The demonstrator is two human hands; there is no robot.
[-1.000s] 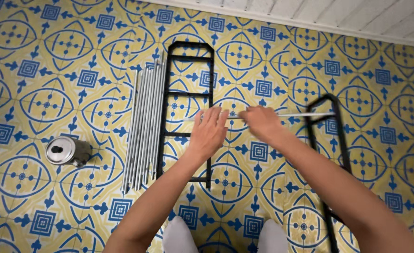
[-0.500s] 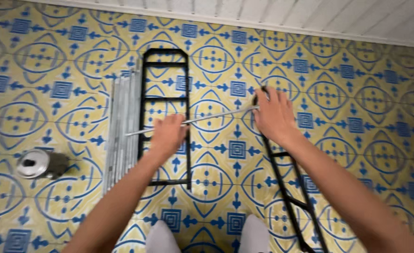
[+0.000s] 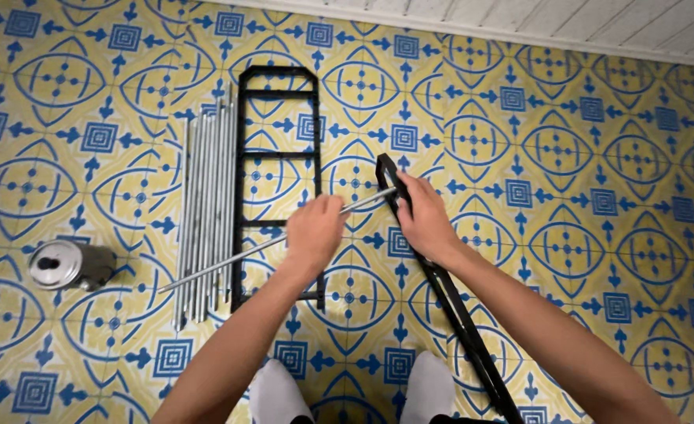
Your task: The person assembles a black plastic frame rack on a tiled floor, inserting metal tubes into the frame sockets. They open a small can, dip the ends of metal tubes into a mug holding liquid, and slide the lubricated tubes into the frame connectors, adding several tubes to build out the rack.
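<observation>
Patterned blue-and-yellow tile floor point(image 3: 567, 157), head view: left hand point(image 3: 313, 229) has its fingers closed round a thin metal rod point(image 3: 245, 253), right hand point(image 3: 421, 216) grips the tilted black frame point(image 3: 449, 298). Since half a second ago the rod's far tip has swung down to meet that frame's top; a flat black ladder frame point(image 3: 278, 118), a bundle of rods point(image 3: 206, 196) and a metal can point(image 3: 68, 265) lie left.

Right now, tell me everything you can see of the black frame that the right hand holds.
The black frame looks like thin painted metal, seen nearly edge-on, tilted. It runs from near the feet up to its angled top corner. The right hand grips it near that top, where a silver rod, held by the left hand, meets it.
</observation>
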